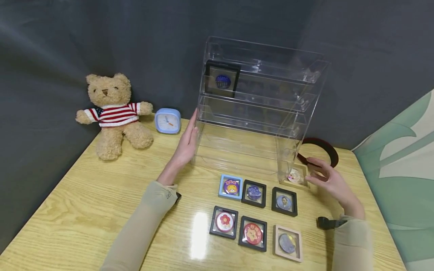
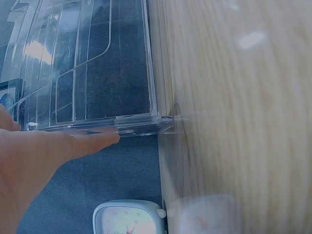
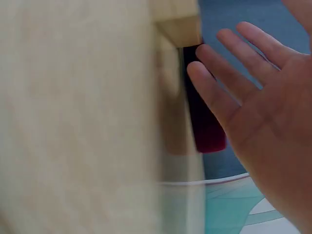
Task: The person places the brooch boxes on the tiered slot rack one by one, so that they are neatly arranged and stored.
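Observation:
A clear acrylic tiered display rack [image 1: 251, 101] stands on the table, one black-framed badge [image 1: 222, 81] on an upper tier. My left hand [image 1: 187, 145] rests against the rack's left side with straight fingers, as the left wrist view also shows. At the rack's lower right, my right hand [image 1: 329, 182] hovers with spread, slightly bent fingers, nothing between them. Right beside its thumb is a pale wood-coloured frame [image 1: 301, 184] with a badge inside, partly behind the rack's side panel. In the right wrist view, a wood-coloured block-like piece [image 3: 178, 22] lies beyond the fingertips.
Several framed badges lie in two rows before the rack, among them a blue frame [image 1: 230, 187] and a pink one [image 1: 287, 243]. A teddy bear [image 1: 116, 116] and a blue alarm clock [image 1: 167, 121] are at left. A dark red band [image 1: 318, 143] lies behind my right hand.

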The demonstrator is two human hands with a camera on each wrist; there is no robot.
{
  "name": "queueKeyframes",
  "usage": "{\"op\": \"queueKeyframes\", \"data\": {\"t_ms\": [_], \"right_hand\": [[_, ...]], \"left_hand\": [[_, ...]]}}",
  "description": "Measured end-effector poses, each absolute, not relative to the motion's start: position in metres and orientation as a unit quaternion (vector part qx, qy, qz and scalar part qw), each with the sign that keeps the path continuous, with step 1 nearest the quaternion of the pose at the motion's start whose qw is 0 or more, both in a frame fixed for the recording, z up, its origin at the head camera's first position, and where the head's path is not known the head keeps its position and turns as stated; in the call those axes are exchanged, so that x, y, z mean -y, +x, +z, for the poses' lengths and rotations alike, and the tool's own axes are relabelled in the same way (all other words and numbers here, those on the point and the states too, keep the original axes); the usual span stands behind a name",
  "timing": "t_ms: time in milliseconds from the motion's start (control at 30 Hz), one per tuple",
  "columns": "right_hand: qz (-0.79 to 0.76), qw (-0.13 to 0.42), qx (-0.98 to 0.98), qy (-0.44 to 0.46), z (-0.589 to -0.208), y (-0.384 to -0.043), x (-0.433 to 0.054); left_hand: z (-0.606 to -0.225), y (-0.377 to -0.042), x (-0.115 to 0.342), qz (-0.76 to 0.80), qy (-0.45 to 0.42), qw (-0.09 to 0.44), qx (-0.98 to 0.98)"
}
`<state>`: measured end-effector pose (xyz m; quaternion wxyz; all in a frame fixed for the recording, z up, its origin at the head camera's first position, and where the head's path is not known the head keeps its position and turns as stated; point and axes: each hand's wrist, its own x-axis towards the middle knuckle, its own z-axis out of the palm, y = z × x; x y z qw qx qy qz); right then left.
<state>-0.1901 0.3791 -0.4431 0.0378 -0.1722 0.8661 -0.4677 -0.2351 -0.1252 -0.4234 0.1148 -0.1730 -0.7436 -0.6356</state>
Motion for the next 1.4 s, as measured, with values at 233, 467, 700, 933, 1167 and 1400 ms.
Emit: {"op": "queueKeyframes", "data": {"t_ms": [233, 467, 700, 933, 1167, 1400], "right_hand": [[-0.413, 0.097, -0.895, -0.14, -0.4423, -0.1881, -0.3812], [-0.409, 0.13, -0.892, -0.144, -0.4436, -0.1882, -0.3811], [-0.422, 0.125, -0.884, -0.154, -0.4473, -0.187, -0.3796], [-0.388, 0.109, -0.9, -0.164, -0.4469, -0.1856, -0.3804], [-0.371, 0.122, -0.907, -0.155, -0.4449, -0.1857, -0.3802], [-0.373, 0.13, -0.91, -0.131, -0.4432, -0.1872, -0.3767]], "left_hand": [[-0.4229, -0.2354, 0.1238, -0.631, -0.172, 0.114, 0.747], [-0.4218, -0.2336, 0.1245, -0.632, -0.168, 0.111, 0.748], [-0.4211, -0.2327, 0.1245, -0.636, -0.167, 0.108, 0.746], [-0.4216, -0.2333, 0.1242, -0.632, -0.165, 0.109, 0.749], [-0.4207, -0.2333, 0.1236, -0.629, -0.159, 0.112, 0.752], [-0.4214, -0.2332, 0.1238, -0.634, -0.159, 0.108, 0.749]]}}
